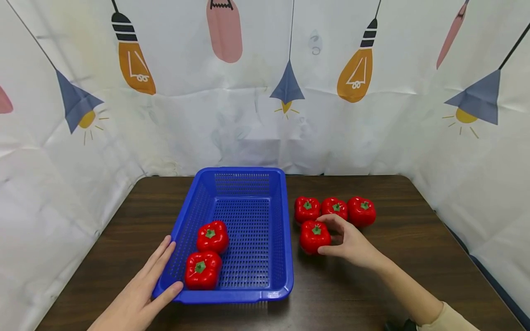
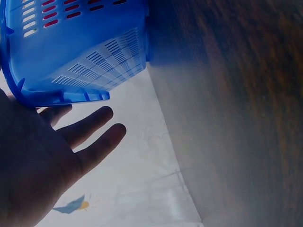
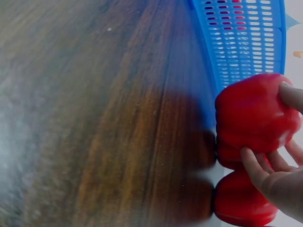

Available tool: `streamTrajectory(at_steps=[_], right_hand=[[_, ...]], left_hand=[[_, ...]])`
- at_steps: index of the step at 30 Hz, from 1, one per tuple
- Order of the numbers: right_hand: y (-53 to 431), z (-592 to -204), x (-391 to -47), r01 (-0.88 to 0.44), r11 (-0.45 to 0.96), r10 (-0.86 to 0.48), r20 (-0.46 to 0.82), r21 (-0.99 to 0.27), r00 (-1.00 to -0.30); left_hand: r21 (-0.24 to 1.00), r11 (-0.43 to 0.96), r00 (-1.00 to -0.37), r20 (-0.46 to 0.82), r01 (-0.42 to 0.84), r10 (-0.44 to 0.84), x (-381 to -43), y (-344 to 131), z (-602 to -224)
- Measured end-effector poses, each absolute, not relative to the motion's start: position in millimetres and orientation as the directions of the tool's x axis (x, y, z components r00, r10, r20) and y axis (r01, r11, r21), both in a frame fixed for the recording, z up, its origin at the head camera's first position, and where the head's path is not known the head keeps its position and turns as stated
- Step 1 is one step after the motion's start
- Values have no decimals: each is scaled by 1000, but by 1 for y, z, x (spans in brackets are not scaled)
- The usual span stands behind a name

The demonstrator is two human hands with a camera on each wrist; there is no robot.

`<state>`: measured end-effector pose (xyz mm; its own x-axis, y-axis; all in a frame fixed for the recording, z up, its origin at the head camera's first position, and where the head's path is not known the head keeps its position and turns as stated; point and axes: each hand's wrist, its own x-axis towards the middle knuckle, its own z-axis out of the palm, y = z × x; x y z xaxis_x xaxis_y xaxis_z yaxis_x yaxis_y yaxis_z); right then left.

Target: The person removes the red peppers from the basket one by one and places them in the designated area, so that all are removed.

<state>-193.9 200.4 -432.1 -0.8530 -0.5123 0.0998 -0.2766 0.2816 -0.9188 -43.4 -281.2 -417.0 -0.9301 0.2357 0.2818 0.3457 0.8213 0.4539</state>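
My right hand (image 1: 349, 241) grips a red bell pepper (image 1: 313, 240) with a green stem, thumb at its near side and fingers at its far side. In the right wrist view the same bell pepper (image 3: 253, 113) sits between thumb and fingers; whether it touches the table cannot be told. Just behind it stand three more red bell peppers (image 1: 334, 207) in a row. A blue perforated basket (image 1: 290, 257) is left of them, with two red bell peppers (image 1: 203, 271) inside at its near left. Against the basket's left rim rests my left hand (image 1: 142, 285), fingers straight and spread.
The dark wooden table (image 1: 352, 299) carries everything, and its back edge meets a white curtain (image 1: 186, 124) printed with lamps and bulbs. That curtain also hangs along the left and right sides. A small dark object (image 1: 407, 325) shows beside the right sleeve.
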Motion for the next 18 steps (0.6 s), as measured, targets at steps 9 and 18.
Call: streamTrajectory(at_steps=[9,18], right_hand=[[201,-435,-193,-232,315,-496,49,-920,-867],[202,-436,-194,-254,356,-497,48,-899,-867]], left_hand=[[456,823,-933,274,339,233,-43,-281,-416],[453,823,-931,281,342,232,-42,-281,-416]])
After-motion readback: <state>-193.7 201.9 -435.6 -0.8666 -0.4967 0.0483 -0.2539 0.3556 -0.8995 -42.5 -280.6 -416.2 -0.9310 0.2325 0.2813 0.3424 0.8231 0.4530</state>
